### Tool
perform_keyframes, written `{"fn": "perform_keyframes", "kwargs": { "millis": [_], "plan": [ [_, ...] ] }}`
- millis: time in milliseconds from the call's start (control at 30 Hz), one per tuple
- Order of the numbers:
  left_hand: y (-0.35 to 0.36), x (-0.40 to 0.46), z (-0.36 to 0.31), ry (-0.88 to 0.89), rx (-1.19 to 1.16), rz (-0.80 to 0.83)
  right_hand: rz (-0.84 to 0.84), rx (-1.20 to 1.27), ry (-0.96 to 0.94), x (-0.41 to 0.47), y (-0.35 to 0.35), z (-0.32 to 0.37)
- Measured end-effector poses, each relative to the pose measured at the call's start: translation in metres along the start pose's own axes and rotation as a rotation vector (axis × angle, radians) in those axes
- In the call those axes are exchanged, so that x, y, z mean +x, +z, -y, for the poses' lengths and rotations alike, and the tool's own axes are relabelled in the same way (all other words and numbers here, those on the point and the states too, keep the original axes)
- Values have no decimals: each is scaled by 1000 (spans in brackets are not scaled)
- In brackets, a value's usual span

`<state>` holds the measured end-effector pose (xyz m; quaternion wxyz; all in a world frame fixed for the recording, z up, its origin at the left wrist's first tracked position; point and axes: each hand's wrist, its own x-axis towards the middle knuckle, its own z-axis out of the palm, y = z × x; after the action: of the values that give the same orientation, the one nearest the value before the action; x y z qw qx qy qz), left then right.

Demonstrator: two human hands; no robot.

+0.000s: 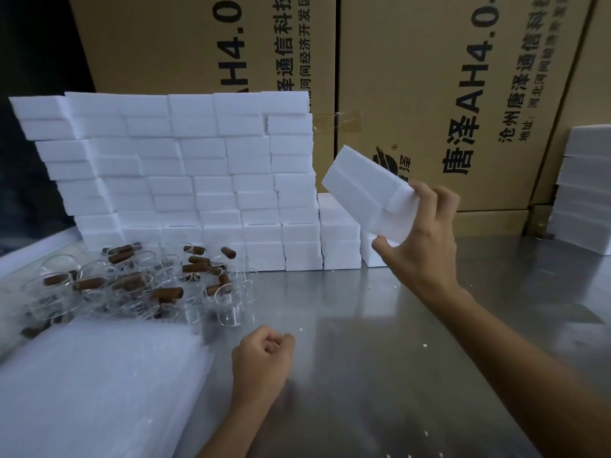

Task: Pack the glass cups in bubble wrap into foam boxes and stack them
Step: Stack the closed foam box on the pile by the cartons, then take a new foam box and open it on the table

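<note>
While tilted white foam box (368,190) is gripped by right hand (426,239) | left hand (263,357) fisted, seemingly empty | risk: stacked white foam-box wall (185,180) toppled onto clear glass cups (132,285)

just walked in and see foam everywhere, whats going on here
A person is packing glass cups into foam boxes at a metal table. The right hand holds one foam box tilted in the air, beside the low right end of a big wall of stacked boxes. The left hand rests on the table, curled and holding nothing. Glass cups with brown handles lie in a heap on the left, behind a pile of bubble wrap. Cardboard cartons stand behind.
</note>
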<state>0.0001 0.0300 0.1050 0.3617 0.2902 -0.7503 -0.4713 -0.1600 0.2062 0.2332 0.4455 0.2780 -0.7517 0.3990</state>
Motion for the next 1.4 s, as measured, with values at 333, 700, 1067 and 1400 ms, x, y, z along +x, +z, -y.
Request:
{"fn": "perform_keyframes", "kwargs": {
  "millis": [333,700,1067,1400],
  "plan": [
    [-24,-18,-6,-114,-322,-173,218,161,8,-119,-29,16],
    [-39,-36,-14,-4,-443,-171,607,339,10,-157,-27,13],
    [-40,-35,-9,-31,-343,-202,709,411,164,-165,-29,27],
    [-55,-33,-5,-100,-367,-89,872,711,370,-156,-40,29]
  ]
}}
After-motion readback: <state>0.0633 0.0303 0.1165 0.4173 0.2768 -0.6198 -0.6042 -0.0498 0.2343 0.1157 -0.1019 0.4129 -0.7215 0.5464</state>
